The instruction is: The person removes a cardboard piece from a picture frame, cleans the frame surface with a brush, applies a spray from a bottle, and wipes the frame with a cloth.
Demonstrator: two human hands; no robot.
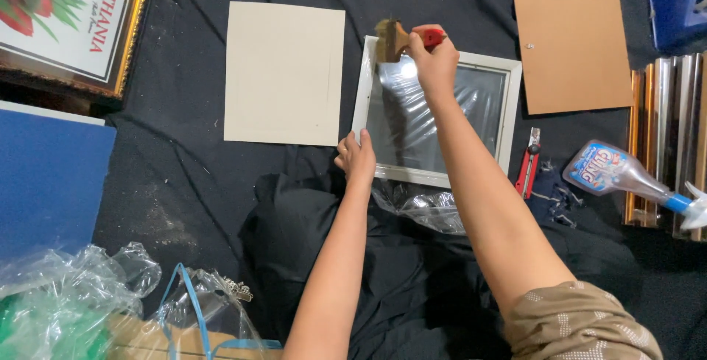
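Observation:
A white picture frame (pixel 508 110) with glass lies on a black cloth, clear plastic film under its near edge. My right hand (pixel 434 62) grips a paintbrush (pixel 394 40) with a red handle, its bristles over the frame's far left corner. My left hand (pixel 357 157) rests on the frame's near left corner, fingers pressing its edge.
A beige card sheet (pixel 283 73) lies left of the frame, a brown backing board (pixel 571 43) to the right. A red box cutter (pixel 528 161) and a spray bottle (pixel 618 176) lie at right. A framed flower print (pixel 66 21) and a blue board (pixel 48 176) sit at left, crumpled plastic (pixel 74 294) near.

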